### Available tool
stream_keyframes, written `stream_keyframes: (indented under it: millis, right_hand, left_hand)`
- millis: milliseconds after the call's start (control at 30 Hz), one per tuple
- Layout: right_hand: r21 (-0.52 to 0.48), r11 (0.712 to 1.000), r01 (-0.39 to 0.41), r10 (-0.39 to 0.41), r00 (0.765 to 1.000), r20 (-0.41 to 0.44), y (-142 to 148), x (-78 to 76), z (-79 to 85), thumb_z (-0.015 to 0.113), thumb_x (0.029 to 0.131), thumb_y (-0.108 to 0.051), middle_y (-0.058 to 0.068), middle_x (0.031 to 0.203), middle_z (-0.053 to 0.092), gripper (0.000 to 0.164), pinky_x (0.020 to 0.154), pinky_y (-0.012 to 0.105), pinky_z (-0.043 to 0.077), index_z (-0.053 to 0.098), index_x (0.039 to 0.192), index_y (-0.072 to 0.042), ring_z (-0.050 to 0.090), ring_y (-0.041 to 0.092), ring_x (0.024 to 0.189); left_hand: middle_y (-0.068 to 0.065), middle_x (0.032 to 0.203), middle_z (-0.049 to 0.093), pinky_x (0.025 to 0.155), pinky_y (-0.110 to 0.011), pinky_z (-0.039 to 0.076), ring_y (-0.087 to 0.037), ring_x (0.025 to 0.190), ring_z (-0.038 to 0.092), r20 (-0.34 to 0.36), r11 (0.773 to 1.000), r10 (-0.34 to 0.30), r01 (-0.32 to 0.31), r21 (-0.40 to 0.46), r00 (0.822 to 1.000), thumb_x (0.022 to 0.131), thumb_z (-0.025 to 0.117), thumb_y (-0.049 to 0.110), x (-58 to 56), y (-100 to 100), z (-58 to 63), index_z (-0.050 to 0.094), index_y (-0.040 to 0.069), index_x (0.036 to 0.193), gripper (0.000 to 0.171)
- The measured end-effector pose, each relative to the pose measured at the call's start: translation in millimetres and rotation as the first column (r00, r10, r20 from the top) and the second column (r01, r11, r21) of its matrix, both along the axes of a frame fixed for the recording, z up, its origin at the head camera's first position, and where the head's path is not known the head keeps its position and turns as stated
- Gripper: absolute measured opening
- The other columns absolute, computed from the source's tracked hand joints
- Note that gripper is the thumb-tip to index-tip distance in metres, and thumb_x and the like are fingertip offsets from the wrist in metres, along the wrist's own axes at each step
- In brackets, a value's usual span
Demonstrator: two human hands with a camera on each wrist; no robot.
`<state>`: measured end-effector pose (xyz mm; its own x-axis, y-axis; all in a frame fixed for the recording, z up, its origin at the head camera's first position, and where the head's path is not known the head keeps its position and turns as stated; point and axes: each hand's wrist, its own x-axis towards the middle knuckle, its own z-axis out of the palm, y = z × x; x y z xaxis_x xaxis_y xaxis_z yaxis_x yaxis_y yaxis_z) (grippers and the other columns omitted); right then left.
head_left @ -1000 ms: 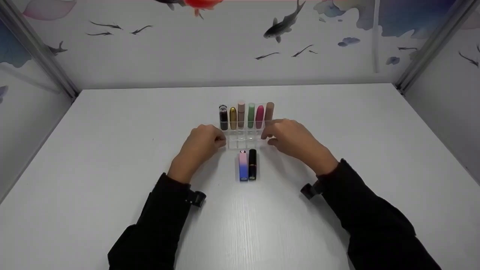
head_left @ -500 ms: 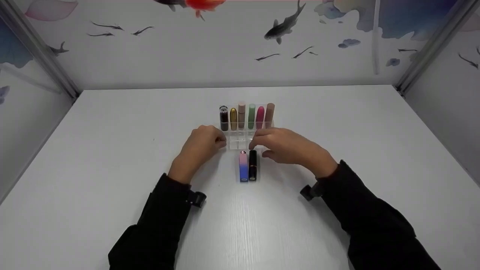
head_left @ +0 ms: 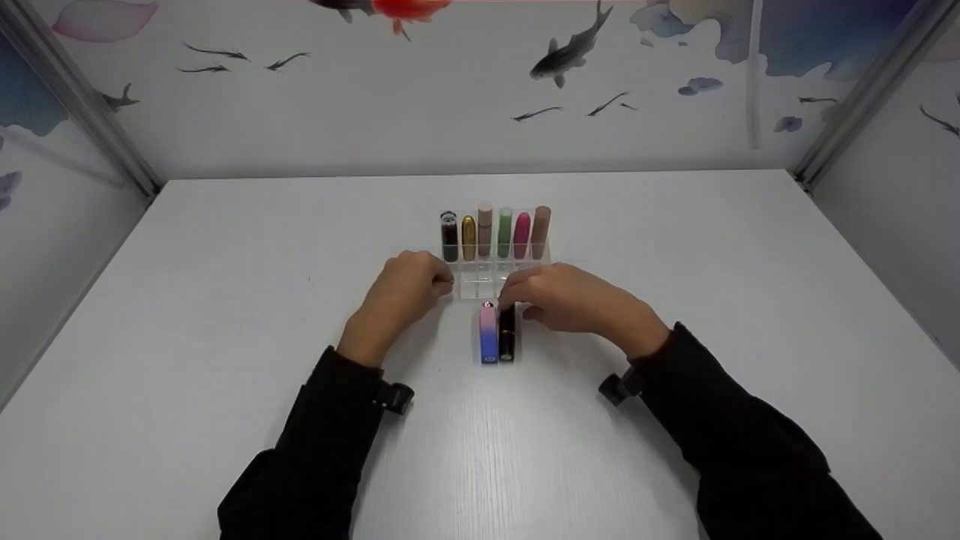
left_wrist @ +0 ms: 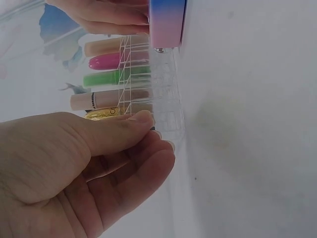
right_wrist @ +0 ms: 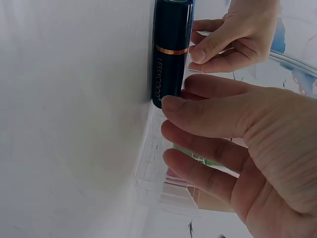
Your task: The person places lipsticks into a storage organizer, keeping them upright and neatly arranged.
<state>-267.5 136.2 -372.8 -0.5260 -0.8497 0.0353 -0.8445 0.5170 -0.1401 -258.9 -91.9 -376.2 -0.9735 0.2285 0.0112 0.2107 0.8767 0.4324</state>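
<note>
In the head view my left hand (head_left: 409, 285) is at the left front corner of a clear lipstick holder (head_left: 478, 289), its curled fingers and thumb pinching the edge. My right hand (head_left: 570, 300) is at the far end of a black lipstick (head_left: 507, 337) lying on the table. The right wrist view shows thumb and index finger around the end of this black lipstick (right_wrist: 171, 59), which has a copper-coloured band and lettering; the other fingers are spread. Beside it lies a pink-to-blue lipstick (head_left: 488, 334), touched by neither hand.
Tubes stand in the holder's back row: black (head_left: 449, 236), gold (head_left: 469, 238), pale pink (head_left: 484, 229), green (head_left: 504, 232), bright pink (head_left: 521, 236) and tan (head_left: 540, 232). Behind the white table (head_left: 262, 337) rises a panel (head_left: 375, 112) with painted fish.
My right hand has come from the holder's right side, left and toward me, down to the far end of the black lipstick. The left hand stays at the holder.
</note>
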Motion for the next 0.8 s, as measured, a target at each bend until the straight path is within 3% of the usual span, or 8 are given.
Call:
stream_keyframes:
  millis: [300, 800]
  right_hand:
    - [-0.005, 1.0, -0.01, 0.01, 1.0, 0.015, 0.3, -0.4, -2.8, 0.066, 0.08, 0.006, -0.001, 0.088, 0.069, 0.024, 0.076, 0.03, 0.054, 0.073, 0.092, -0.014, 0.064, 0.013, 0.082]
    - [0.068, 0.997, 0.041, -0.044, 0.998, 0.047, 0.7, 0.4, -0.1, 0.068, 0.081, 0.003, -0.002, 0.09, 0.071, 0.028, 0.079, 0.029, 0.054, 0.075, 0.097, -0.018, 0.065, 0.013, 0.083]
  left_hand:
    - [-0.004, 0.098, 0.071, 0.081, -0.033, 0.053, -0.017, 0.087, 0.063, 0.017, 1.0, 0.01, -0.01, -0.003, 1.0, 0.088, 0.064, 0.01, 0.5, -0.2, 0.4, 0.074, 0.01, 0.101, 0.016]
    - [-0.003, 0.099, 0.071, 0.081, -0.032, 0.053, -0.016, 0.088, 0.063, 0.018, 1.0, 0.013, -0.013, 0.002, 1.0, 0.088, 0.065, 0.01, 0.0, 0.0, -0.1, 0.074, 0.011, 0.102, 0.017]
